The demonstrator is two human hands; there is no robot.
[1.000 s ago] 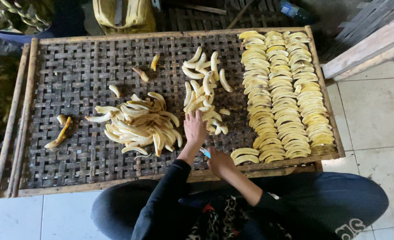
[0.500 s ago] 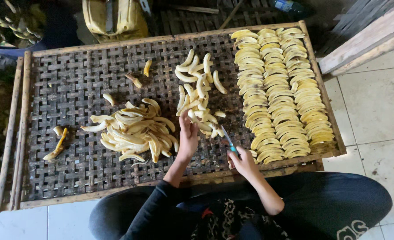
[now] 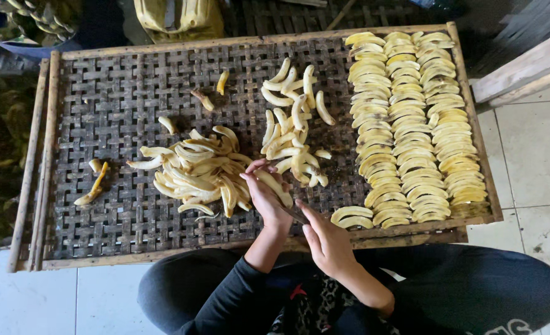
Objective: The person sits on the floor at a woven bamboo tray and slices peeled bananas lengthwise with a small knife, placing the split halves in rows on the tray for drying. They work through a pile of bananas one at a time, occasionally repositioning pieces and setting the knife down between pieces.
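My left hand (image 3: pixel 267 197) pinches a peeled banana (image 3: pixel 273 186) at six o'clock on the woven tray (image 3: pixel 101 111); my right hand (image 3: pixel 326 239) closes on a knife (image 3: pixel 295 215). Sliced rows (image 3: pixel 411 118) fill three o'clock; two unsliced heaps (image 3: pixel 194 170) remain.

The person wears a black long-sleeved top, the left sleeve (image 3: pixel 225 291) pushed up to the forearm. Black trousers (image 3: pixel 473 279) cover the legs. A leopard-print cloth (image 3: pixel 315 307) shows at the lap.
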